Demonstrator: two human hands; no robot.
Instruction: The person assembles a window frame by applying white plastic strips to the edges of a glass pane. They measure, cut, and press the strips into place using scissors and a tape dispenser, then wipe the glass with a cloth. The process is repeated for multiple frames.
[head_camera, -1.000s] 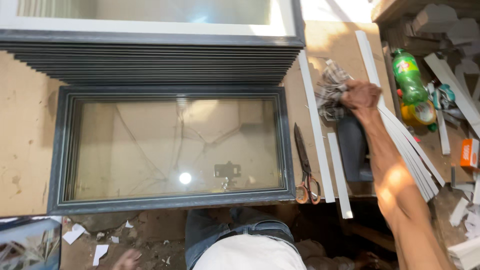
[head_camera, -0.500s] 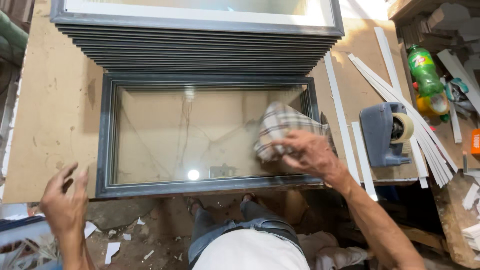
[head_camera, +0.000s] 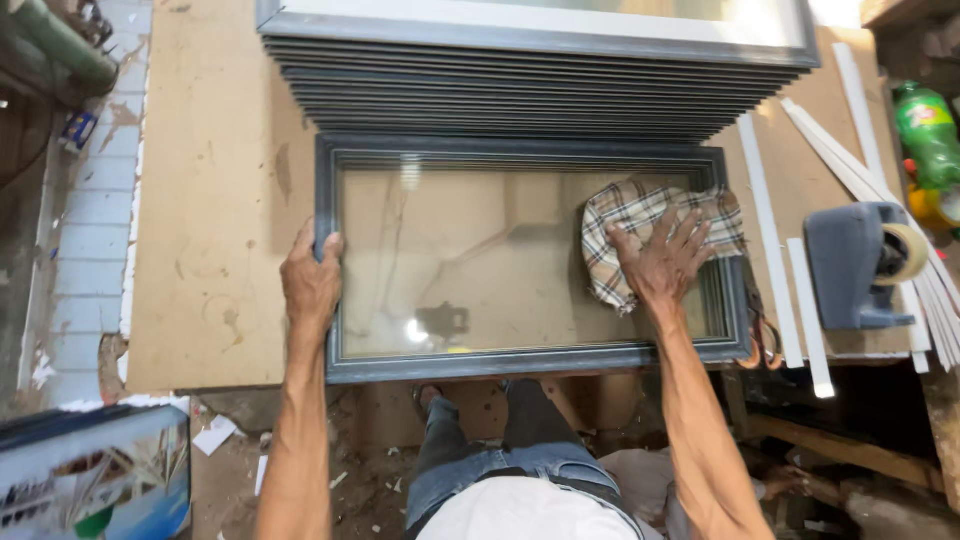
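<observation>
A dark grey frame with a glass pane (head_camera: 470, 270) lies flat on a brown board (head_camera: 215, 200). My left hand (head_camera: 310, 285) grips the frame's left rail. A checked cloth (head_camera: 625, 215) lies on the right part of the glass, and my right hand (head_camera: 660, 260) presses flat on it with fingers spread. The glass reflects a small light near its lower middle.
Behind the frame is a stack of several similar dark frames (head_camera: 540, 90). White strips (head_camera: 770, 250) lie to the right, beside a grey tape dispenser (head_camera: 860, 265) and a green bottle (head_camera: 925, 130). Scissors (head_camera: 762, 335) peek out at the frame's right corner. A framed picture (head_camera: 90, 480) stands at the lower left.
My right hand brought the cloth from the right side onto the glass and moved it toward the pane's upper right. My left hand rose from below the table to grip the frame's left rail.
</observation>
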